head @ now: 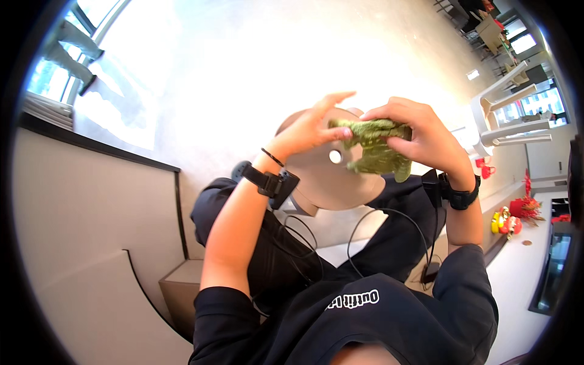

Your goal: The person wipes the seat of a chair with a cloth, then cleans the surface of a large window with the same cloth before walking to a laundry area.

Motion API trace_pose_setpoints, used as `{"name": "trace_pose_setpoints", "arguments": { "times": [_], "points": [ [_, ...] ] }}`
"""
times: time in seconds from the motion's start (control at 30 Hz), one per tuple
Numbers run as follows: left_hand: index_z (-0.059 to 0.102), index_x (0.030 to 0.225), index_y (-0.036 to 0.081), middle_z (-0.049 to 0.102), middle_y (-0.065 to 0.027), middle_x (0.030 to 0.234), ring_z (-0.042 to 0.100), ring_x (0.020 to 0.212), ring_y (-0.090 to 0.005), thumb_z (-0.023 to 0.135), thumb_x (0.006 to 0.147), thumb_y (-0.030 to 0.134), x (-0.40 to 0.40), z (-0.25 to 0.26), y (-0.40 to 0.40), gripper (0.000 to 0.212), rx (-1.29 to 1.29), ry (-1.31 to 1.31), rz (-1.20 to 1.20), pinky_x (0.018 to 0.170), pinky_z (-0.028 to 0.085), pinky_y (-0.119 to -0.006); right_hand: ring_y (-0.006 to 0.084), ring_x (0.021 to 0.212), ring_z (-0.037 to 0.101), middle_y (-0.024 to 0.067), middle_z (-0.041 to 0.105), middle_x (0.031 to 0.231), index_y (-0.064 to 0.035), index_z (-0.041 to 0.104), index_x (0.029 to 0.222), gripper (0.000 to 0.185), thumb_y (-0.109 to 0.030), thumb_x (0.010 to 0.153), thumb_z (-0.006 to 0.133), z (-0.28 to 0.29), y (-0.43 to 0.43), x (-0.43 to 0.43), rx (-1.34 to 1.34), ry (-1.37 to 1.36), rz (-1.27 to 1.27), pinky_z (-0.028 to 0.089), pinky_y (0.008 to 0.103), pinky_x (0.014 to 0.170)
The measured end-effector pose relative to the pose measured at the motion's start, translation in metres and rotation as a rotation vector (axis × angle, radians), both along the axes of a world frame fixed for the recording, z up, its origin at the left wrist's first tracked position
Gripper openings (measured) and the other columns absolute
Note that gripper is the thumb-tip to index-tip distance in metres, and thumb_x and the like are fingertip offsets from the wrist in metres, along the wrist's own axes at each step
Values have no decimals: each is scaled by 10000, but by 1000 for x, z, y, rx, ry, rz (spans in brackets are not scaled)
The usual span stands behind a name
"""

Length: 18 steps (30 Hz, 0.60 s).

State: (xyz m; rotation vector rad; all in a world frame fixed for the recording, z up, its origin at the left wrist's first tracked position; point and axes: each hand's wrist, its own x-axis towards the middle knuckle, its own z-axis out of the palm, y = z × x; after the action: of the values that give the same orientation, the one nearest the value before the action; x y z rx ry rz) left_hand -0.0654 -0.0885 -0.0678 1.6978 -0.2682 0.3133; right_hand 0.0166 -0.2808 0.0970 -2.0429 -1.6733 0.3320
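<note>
A crumpled green textured soft article (378,141), perhaps a knitted glove or soft toy, is held up in front of me. My right hand (422,130) grips its right side between thumb and fingers. At its upper left end is my left hand (305,130), with the thumb against the green material and the index finger stretched away from it. Whether the other left fingers pinch it from behind is hidden. Below both hands stands a round beige stool (319,182) with a hole in its top, between my knees.
Cables (315,246) run over my lap from the wrist devices (285,185). A pale partition (100,191) stands at left. On the right are an upturned white stool (488,118), a white counter (515,273), and red and yellow ornaments (506,222). A person's legs (73,52) show at upper left.
</note>
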Motion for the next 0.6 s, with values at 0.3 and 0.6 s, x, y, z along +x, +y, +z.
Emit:
{"name": "trace_pose_setpoints", "arguments": {
  "times": [0.3, 0.6],
  "points": [
    [543, 844, 93, 606, 22, 928, 541, 856, -62, 717, 864, 99, 1, 23, 14, 175, -494, 301, -173, 750, 447, -220, 74, 725, 518, -5, 561, 798, -76, 664, 1131, 463, 55, 687, 663, -21, -1, 61, 81, 405, -152, 441, 234, 658],
    [462, 1192, 87, 616, -21, 1082, 572, 960, -89, 616, 939, 125, 13, 25, 1, 299, -638, 400, 66, 787, 461, -231, 50, 782, 500, -43, 520, 834, -54, 658, 1138, 435, 63, 723, 601, -73, -2, 82, 171, 901, -158, 438, 217, 726]
  ]
}}
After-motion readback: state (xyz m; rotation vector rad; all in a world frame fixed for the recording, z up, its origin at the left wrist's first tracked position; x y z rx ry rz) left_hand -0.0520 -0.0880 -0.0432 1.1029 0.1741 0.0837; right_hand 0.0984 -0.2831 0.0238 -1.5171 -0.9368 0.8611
